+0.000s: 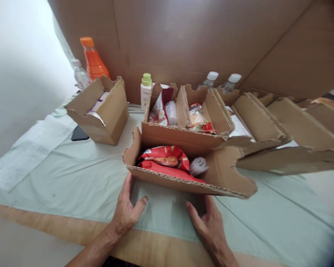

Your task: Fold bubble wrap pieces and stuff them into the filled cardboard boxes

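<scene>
A long, narrow cardboard box (225, 174) with a notched end lies nearest me on the cloth. Inside it are red snack packets (167, 157) and a crumpled clear plastic bundle (198, 165). My left hand (128, 207) is at the box's left front corner, fingertips against the cardboard and thumb spread away from it. Under the right part of the front wall is my right hand (207, 220), thumb apart and the other fingers partly hidden by the box. Neither hand shows anything inside its grasp.
Behind stand more cardboard boxes (264, 115) with packets inside, and another box (115, 115) at left. An orange bottle (96, 61), a white bottle with green cap (146, 91) and clear bottles (230, 84) line the cardboard backdrop (183, 40). A dark phone (79, 134) lies left.
</scene>
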A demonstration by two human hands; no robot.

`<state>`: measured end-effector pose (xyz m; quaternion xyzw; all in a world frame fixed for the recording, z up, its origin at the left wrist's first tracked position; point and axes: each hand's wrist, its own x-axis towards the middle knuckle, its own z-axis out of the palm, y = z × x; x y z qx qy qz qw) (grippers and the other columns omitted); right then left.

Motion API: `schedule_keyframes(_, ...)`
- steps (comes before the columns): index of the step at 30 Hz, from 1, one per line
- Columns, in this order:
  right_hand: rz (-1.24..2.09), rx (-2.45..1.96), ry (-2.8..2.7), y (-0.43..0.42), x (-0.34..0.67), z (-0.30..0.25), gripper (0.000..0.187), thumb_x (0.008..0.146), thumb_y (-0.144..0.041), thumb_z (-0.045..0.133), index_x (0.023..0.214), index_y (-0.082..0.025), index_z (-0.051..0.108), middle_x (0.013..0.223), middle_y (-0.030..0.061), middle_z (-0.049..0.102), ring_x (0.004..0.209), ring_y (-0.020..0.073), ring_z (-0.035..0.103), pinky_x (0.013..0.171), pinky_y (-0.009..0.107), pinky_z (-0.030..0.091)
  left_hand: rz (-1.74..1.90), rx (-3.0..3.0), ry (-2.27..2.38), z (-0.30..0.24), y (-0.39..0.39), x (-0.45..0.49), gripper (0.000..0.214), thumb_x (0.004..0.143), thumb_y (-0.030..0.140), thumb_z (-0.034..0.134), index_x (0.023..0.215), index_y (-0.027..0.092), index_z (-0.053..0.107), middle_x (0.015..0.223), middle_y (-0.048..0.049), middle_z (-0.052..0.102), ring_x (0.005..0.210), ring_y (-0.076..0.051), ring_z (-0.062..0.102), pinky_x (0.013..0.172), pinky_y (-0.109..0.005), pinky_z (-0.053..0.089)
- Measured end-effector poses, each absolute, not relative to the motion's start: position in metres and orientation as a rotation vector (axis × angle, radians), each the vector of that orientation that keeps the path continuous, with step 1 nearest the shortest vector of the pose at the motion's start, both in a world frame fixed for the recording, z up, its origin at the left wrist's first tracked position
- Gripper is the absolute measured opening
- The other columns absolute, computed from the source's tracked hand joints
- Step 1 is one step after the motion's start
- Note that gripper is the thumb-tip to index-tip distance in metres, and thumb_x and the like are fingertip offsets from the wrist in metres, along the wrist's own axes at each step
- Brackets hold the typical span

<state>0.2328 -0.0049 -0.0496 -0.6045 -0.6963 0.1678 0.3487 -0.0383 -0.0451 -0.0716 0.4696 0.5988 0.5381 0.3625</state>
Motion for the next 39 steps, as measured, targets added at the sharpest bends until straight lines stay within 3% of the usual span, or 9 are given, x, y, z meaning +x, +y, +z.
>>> schedule_keyframes(4, 0.459, -1.636, -1.777, -0.002, 0.233, -0.051, 0.039, 0.089, -0.054, 0.064, 0.108, -0.020, 0.065, 0.096, 0.0093, 0.077, 0.086, 0.0280, 0.073, 0.072, 0.037, 0.057, 1.340, 1.254, 1.495, -0.068, -0.042, -0.038, 0.088, 0.087, 0.029, 0.067, 0.165, 0.022, 0.027, 0.171, -0.0150, 0.034, 0.159, -0.038, 0.031, 0.132, -0.062, 0.022)
schedule_keyframes(11, 0.481, -1.730, -1.747, 0.003, 0.231, -0.051, 0.039, 0.086, -0.057, 0.064, 0.101, -0.021, 0.065, 0.089, 0.0085, 0.076, 0.071, 0.0247, 0.068, 0.061, 0.035, 0.053, 1.342, 1.250, 1.539, -0.059, -0.037, -0.038, 0.086, 0.082, 0.020, 0.064, 0.163, 0.020, 0.033, 0.168, -0.0146, 0.041, 0.156, -0.036, 0.038, 0.131, -0.060, 0.028)
schedule_keyframes(19, 0.472, -1.674, -1.751, 0.001, 0.227, -0.046, 0.038, 0.086, -0.054, 0.064, 0.105, -0.020, 0.065, 0.094, 0.0106, 0.078, 0.082, 0.0270, 0.072, 0.069, 0.035, 0.056, 1.365, 1.208, 1.567, -0.058, -0.042, -0.041, 0.079, 0.086, 0.026, 0.066, 0.159, 0.021, 0.037, 0.164, -0.0153, 0.046, 0.154, -0.036, 0.041, 0.130, -0.060, 0.029)
schedule_keyframes(28, 0.506, -1.645, -1.751, -0.012, 0.226, -0.041, 0.030, 0.089, -0.049, 0.064, 0.098, -0.021, 0.067, 0.086, 0.0082, 0.077, 0.075, 0.0245, 0.070, 0.064, 0.033, 0.055, 1.393, 1.113, 1.588, -0.057, -0.043, -0.044, 0.075, 0.086, 0.033, 0.070, 0.154, 0.020, 0.041, 0.158, -0.0167, 0.049, 0.150, -0.037, 0.044, 0.129, -0.060, 0.029)
schedule_keyframes(36, 0.476, -1.622, -1.752, -0.007, 0.234, -0.023, 0.059, 0.088, -0.061, 0.065, 0.130, -0.020, 0.065, 0.117, 0.0133, 0.075, 0.108, 0.0321, 0.070, 0.096, 0.045, 0.057, 1.544, 1.141, 1.576, -0.043, -0.040, -0.043, 0.077, 0.091, 0.027, 0.067, 0.160, 0.030, 0.033, 0.164, -0.0108, 0.041, 0.157, -0.031, 0.035, 0.131, -0.051, 0.028)
schedule_keyframes(39, 0.510, -1.612, -1.765, -0.003, 0.234, -0.019, 0.062, 0.087, -0.063, 0.066, 0.131, -0.019, 0.066, 0.116, 0.0143, 0.076, 0.107, 0.0336, 0.071, 0.095, 0.046, 0.057, 1.566, 1.156, 1.566, -0.036, -0.037, -0.046, 0.078, 0.091, 0.028, 0.069, 0.160, 0.031, 0.034, 0.165, -0.0104, 0.040, 0.157, -0.032, 0.034, 0.130, -0.052, 0.029)
